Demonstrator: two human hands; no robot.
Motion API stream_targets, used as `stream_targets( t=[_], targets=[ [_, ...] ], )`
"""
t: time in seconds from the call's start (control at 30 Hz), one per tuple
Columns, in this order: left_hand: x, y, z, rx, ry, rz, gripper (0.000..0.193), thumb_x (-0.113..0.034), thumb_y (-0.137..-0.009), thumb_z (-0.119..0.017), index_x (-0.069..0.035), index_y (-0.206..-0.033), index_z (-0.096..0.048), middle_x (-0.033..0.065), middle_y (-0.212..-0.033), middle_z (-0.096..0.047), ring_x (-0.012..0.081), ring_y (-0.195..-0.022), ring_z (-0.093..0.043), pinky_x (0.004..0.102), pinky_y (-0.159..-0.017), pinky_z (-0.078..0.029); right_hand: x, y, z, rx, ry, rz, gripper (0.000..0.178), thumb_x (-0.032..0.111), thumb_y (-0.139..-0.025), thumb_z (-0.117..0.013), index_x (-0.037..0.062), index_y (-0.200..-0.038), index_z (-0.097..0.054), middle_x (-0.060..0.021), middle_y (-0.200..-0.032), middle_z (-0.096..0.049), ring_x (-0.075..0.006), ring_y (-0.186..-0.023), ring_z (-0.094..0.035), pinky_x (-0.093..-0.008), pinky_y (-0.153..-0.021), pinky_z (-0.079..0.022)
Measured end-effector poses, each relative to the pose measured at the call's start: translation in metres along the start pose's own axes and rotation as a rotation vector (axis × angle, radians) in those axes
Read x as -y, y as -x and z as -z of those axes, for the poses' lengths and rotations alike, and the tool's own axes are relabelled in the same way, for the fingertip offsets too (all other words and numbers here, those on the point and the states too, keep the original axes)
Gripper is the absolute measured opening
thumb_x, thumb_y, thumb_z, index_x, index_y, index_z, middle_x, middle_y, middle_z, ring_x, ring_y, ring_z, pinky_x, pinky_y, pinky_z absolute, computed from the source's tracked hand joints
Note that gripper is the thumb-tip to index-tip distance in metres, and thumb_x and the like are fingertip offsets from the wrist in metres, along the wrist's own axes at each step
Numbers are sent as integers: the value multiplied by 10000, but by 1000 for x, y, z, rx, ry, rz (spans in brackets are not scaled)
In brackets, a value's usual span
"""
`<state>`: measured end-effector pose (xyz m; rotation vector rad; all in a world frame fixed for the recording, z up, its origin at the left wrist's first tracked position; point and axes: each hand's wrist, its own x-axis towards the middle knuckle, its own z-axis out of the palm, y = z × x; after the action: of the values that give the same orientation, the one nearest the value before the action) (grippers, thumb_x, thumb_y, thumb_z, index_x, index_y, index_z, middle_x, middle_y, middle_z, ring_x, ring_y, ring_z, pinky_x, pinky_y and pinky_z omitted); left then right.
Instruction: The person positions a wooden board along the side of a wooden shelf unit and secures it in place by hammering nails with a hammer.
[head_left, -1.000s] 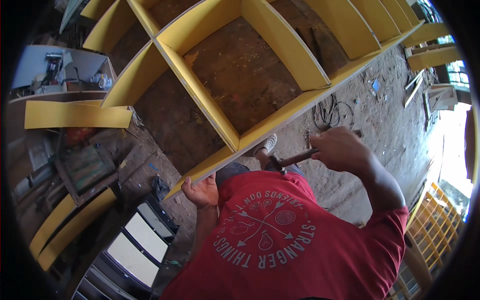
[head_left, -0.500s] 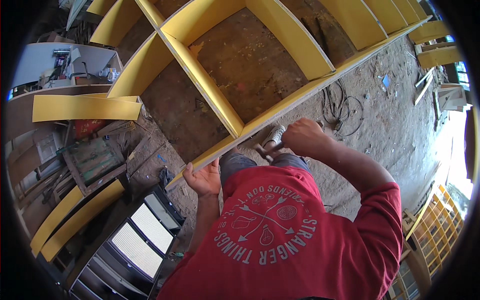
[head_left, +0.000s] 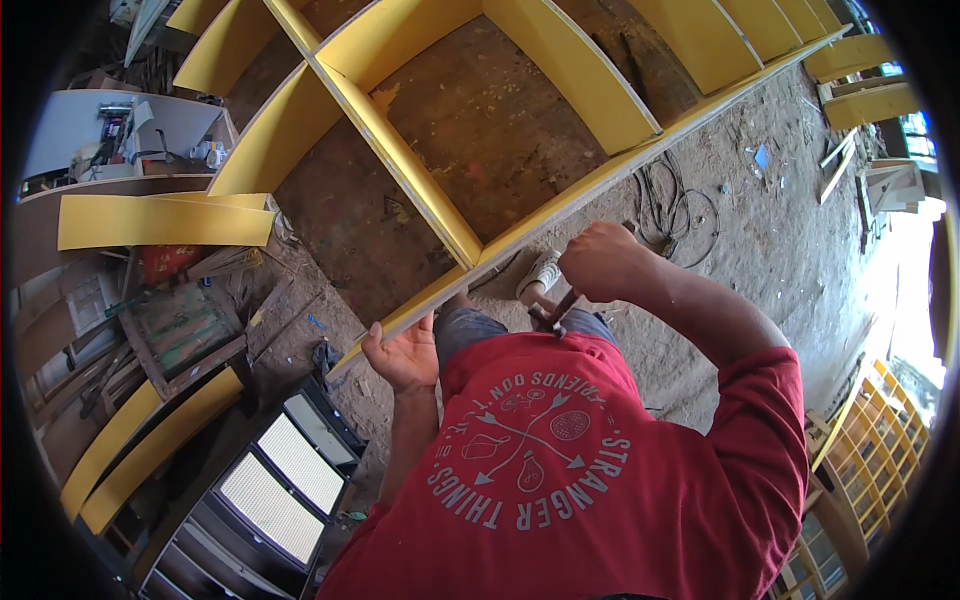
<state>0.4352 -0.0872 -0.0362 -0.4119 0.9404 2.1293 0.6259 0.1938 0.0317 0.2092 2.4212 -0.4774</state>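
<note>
A large yellow wooden shelf frame (head_left: 560, 212) with square compartments fills the top of the view. Its near long board slants from lower left to upper right in front of me. My left hand (head_left: 405, 356) grips the lower left end of that board, thumb on the near side and fingers partly hidden under it. In my right hand (head_left: 606, 262), a closed fist, is a hammer (head_left: 569, 301). The hammer's head hangs over my lap, close to my shirt and apart from the frame.
Coiled black cable (head_left: 672, 205) lies on the dirt floor beyond my right hand. Yellow curved boards (head_left: 160, 222) and scrap wood stand at the left. A dark cabinet with pale woven panels (head_left: 272, 497) is at lower left, a yellow lattice (head_left: 880, 425) at lower right.
The hammer has swung back from near the board toward my body, its head now by my shirt. My left hand keeps its hold on the board. The view has shifted slightly.
</note>
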Motion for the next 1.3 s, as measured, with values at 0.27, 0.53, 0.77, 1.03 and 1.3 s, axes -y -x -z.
stream_targets(
  t=[0.27, 0.53, 0.77, 1.03, 1.3],
  targets=[
    [-1, -2, 2, 0, 4, 22, 751, -386, -905, -656, 65, -1470, -451, 217, -1453, -569, 382, -1354, -560, 555, -1219, -409, -1, 2, 6, 76, 54, 9, 86, 168, -829, -735, 180, -869, -810, -85, -819, -763, -293, -834, -766, -432, -704, -581],
    [0, -5, 13, -11, -22, 15, 791, -411, -923, -598, -47, -1596, -397, 193, -1624, -436, 445, -1469, -438, 619, -1259, -317, -4, -5, -15, 83, -1, 28, 135, 173, -846, -723, 217, -936, -812, -70, -852, -767, -294, -871, -764, -444, -730, -578],
    [0, -5, 14, -13, 3, 12, 771, -408, -929, -595, -51, -1587, -414, 193, -1615, -447, 442, -1455, -456, 616, -1250, -335, -11, 0, -24, 101, -30, 38, 157, 188, -874, -709, 263, -975, -804, -51, -855, -763, -293, -884, -759, -429, -747, -573],
    [2, -6, 11, -28, 5, 13, 771, -401, -931, -598, -54, -1592, -406, 199, -1618, -443, 438, -1457, -455, 622, -1242, -343, -6, 2, -10, -24, -77, -64, 163, 206, -867, -705, 265, -986, -799, -69, -854, -760, -302, -868, -755, -461, -715, -556],
    [2, -7, 14, -3, 17, 11, 769, -391, -929, -615, -37, -1581, -411, 204, -1592, -470, 440, -1441, -473, 617, -1240, -351, -6, 4, -23, -65, -177, -93, 123, 254, -890, -702, 245, -960, -804, -80, -826, -754, -315, -872, -749, -472, -714, -549]
  ],
)
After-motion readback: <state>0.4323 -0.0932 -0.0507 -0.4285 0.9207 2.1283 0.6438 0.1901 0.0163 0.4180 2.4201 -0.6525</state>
